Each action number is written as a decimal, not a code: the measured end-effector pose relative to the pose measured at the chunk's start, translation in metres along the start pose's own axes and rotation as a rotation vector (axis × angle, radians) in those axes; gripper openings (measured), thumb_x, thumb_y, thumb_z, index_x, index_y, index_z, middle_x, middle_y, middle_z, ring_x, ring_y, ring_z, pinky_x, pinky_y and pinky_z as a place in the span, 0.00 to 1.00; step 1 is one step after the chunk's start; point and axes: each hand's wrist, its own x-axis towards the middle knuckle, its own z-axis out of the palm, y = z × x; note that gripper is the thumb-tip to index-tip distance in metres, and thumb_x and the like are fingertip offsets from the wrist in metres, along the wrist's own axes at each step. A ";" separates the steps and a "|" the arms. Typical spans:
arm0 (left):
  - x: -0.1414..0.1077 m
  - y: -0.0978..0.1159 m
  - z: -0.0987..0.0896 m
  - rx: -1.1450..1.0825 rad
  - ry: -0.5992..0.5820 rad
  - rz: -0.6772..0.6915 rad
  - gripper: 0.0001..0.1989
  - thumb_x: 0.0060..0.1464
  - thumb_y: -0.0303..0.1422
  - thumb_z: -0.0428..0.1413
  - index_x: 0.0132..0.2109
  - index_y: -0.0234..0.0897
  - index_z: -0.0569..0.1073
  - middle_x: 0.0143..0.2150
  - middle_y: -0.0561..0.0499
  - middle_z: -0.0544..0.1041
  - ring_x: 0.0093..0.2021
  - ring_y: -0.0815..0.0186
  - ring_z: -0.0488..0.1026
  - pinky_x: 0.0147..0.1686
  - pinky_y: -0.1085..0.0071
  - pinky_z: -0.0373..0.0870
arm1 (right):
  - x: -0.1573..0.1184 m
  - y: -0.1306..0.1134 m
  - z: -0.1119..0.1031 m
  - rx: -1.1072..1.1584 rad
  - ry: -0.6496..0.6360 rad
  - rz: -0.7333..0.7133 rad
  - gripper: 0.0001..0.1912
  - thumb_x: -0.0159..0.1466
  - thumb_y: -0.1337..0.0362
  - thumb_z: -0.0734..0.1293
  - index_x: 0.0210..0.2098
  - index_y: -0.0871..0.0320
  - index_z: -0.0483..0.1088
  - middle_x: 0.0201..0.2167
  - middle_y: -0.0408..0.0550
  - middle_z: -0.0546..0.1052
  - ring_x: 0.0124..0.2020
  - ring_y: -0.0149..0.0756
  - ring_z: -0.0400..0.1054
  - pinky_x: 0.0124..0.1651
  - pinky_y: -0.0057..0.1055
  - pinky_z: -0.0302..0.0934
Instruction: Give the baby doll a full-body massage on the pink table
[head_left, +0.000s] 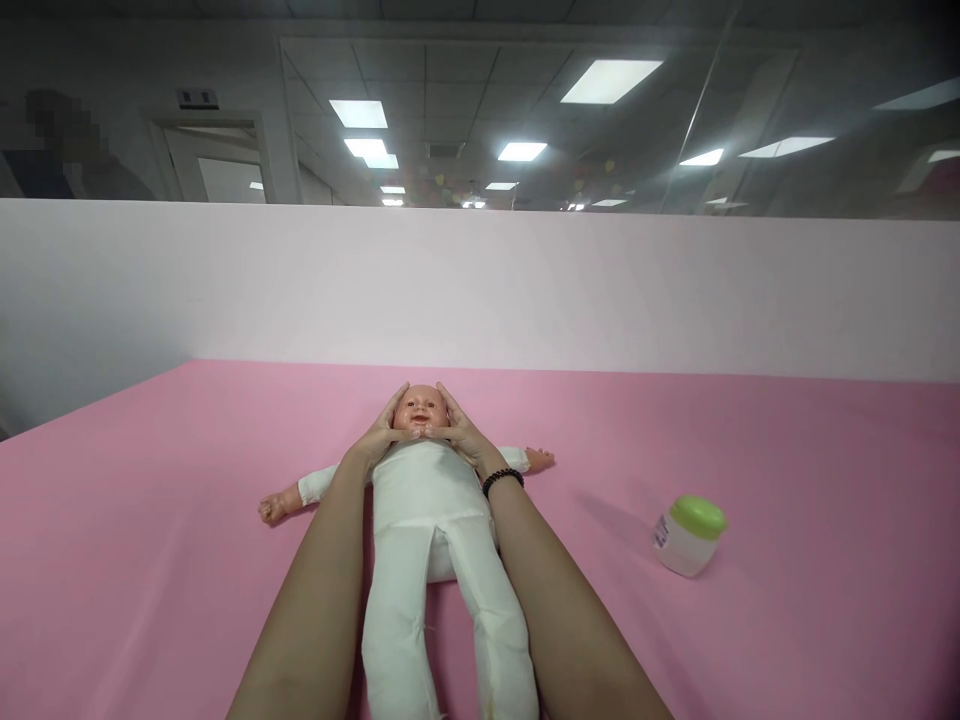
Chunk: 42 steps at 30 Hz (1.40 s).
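While the fingertips (414,433) of both hands meet at the chin of a baby doll, the fingers lie curved along its vinyl head (418,407), the left hand (380,436) cupping one side of the face and the right hand (463,430) the other. Both hands are closed softly around the head, and no other object shows in either. Exactly which fingers touch where is hard to tell from this overhead angle. A hold like this would seem to work best with the flat of the fingers rather than the tips, equal light pressure from each side and the wrists kept low, so the head stays centred and does not roll.

A dark beaded bracelet (502,482) circles the right wrist. Bare forearms run back toward the camera on either side of the doll's white cloth body (427,495), which lies face up with its arms spread and its legs pointing toward the person. The doll rests near the middle of a pink-covered table (127,540). Well to the right of the doll, and touching neither hand, stands a white jar with a green lid (688,535). Beyond the table rises a pale partition wall (480,290), and past it a pixelated figure (60,140) stands at far left under office ceiling lights (609,81).
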 end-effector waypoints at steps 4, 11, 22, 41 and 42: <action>0.004 0.000 -0.003 -0.034 0.008 -0.006 0.54 0.41 0.24 0.68 0.71 0.53 0.53 0.74 0.44 0.54 0.66 0.48 0.64 0.65 0.53 0.63 | 0.005 -0.002 -0.001 -0.013 -0.002 -0.015 0.21 0.69 0.58 0.67 0.58 0.59 0.67 0.57 0.54 0.70 0.54 0.44 0.69 0.54 0.47 0.67; 0.004 -0.003 -0.006 -0.015 -0.023 0.021 0.51 0.44 0.29 0.68 0.71 0.56 0.54 0.73 0.45 0.55 0.66 0.48 0.64 0.66 0.50 0.61 | 0.005 0.000 -0.002 -0.031 -0.016 -0.021 0.21 0.68 0.57 0.67 0.58 0.58 0.67 0.56 0.54 0.70 0.54 0.44 0.69 0.54 0.46 0.67; 0.006 -0.005 -0.005 -0.020 0.014 -0.003 0.51 0.43 0.26 0.69 0.70 0.58 0.56 0.72 0.46 0.57 0.65 0.49 0.66 0.63 0.53 0.65 | 0.004 0.003 -0.003 -0.054 -0.034 -0.008 0.22 0.68 0.57 0.67 0.59 0.58 0.66 0.58 0.54 0.69 0.56 0.45 0.67 0.56 0.48 0.66; 0.004 -0.003 -0.004 0.011 0.022 0.009 0.53 0.44 0.27 0.69 0.72 0.56 0.52 0.74 0.44 0.54 0.67 0.47 0.63 0.65 0.51 0.63 | 0.006 0.006 -0.009 -0.111 -0.100 -0.045 0.21 0.69 0.57 0.67 0.58 0.59 0.67 0.56 0.54 0.70 0.53 0.43 0.69 0.54 0.46 0.68; 0.004 -0.003 -0.004 -0.001 0.020 0.006 0.53 0.44 0.27 0.68 0.72 0.56 0.52 0.73 0.43 0.54 0.67 0.47 0.63 0.65 0.51 0.63 | 0.006 0.006 -0.009 -0.115 -0.100 -0.046 0.21 0.69 0.57 0.67 0.58 0.59 0.67 0.56 0.54 0.70 0.53 0.43 0.69 0.54 0.46 0.68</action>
